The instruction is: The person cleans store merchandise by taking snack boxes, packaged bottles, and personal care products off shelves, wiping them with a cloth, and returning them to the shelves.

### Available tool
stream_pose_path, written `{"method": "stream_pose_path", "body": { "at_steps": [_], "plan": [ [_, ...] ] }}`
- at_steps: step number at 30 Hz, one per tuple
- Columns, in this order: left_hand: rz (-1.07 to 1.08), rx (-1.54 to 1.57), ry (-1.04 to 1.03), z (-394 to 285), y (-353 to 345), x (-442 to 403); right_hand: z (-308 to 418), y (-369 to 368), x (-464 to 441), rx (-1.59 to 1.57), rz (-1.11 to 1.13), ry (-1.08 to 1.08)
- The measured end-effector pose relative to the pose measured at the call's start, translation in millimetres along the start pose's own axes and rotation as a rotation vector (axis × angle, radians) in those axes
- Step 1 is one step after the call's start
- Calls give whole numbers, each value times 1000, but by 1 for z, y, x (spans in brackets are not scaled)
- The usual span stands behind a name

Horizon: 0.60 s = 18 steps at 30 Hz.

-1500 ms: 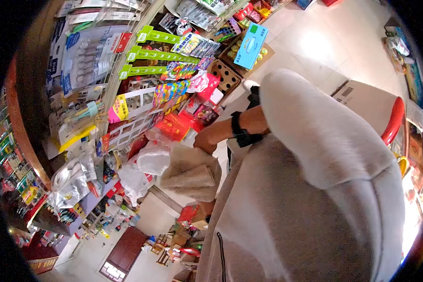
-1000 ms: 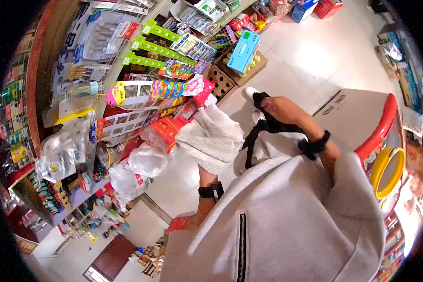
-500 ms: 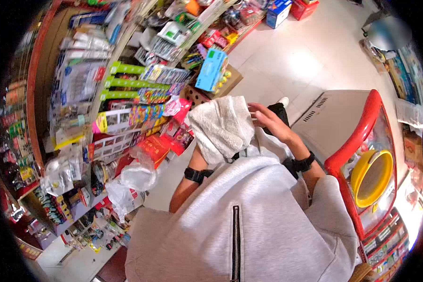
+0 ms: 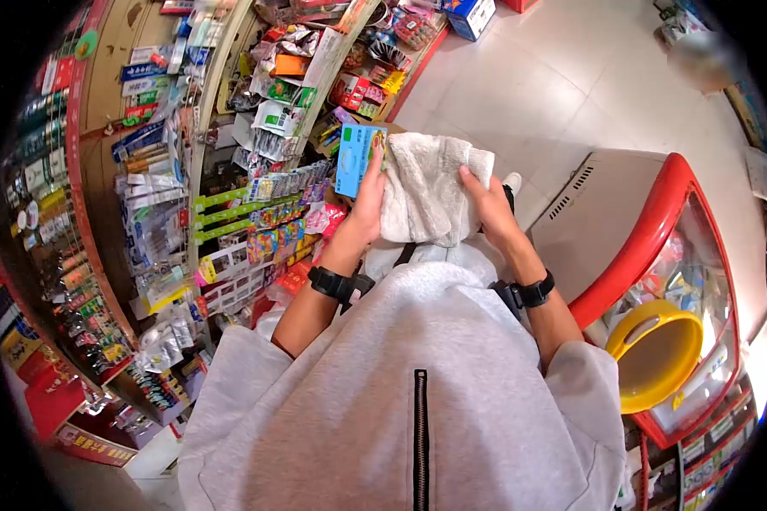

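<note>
A folded light grey cloth (image 4: 430, 187) is held up in front of the chest, between both hands. My left hand (image 4: 368, 198) is at its left edge, fingers pointing up and partly behind the cloth. My right hand (image 4: 491, 204) grips its right side, thumb on the front face and the other fingers hidden behind. Dark bands circle both wrists. Just behind my left hand is a blue box (image 4: 351, 162).
Shelves of packaged goods (image 4: 264, 183) run along the left. At the right stands a red-rimmed freezer (image 4: 656, 230) with a yellow round basin (image 4: 656, 356) on its glass top. A blue and white box (image 4: 470, 17) sits on the tiled floor (image 4: 545, 94).
My right hand has come from beside the cloth to grip its right side. My left hand has moved to the cloth's left edge. The view has shifted, with more freezer and left shelving showing.
</note>
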State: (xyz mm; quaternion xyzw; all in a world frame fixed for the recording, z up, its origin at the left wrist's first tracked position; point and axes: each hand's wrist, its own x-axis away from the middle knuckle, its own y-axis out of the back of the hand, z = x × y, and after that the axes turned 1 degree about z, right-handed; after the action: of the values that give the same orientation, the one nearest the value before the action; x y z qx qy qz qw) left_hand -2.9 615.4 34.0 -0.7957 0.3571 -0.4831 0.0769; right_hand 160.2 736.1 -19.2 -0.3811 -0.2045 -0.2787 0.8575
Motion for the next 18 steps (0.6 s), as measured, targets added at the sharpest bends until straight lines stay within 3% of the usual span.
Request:
{"method": "stream_pose_path", "body": {
  "at_steps": [2, 4, 5, 6, 8, 11, 14, 17, 18],
  "plan": [
    [-37, -83, -9, -9, -5, -18, 7, 10, -12, 31, -120, 35],
    [-68, -570, -18, -10, -2, -39, 22, 16, -21, 21, -130, 33],
    [-153, -629, -29, -9, 0, -52, 29, 19, -27, 11, -130, 18],
    [-151, -627, -25, -10, 2, -65, 38, 21, -33, 7, -134, 2],
    [-85, -298, 74, -13, 12, -90, 46, 31, -52, -68, -94, -34],
    [-11, -48, 197, -30, 20, -130, 41, 56, -89, -548, 11, -209],
    [139, 150, 428, -38, 42, -190, 44, 73, -128, -465, -76, -340],
    [169, 88, 503, -20, 81, -275, 43, 89, -182, -307, -230, -321],
    [83, -182, 499, -10, 100, -307, 32, 103, -208, -298, -221, -338]
  ]
}}
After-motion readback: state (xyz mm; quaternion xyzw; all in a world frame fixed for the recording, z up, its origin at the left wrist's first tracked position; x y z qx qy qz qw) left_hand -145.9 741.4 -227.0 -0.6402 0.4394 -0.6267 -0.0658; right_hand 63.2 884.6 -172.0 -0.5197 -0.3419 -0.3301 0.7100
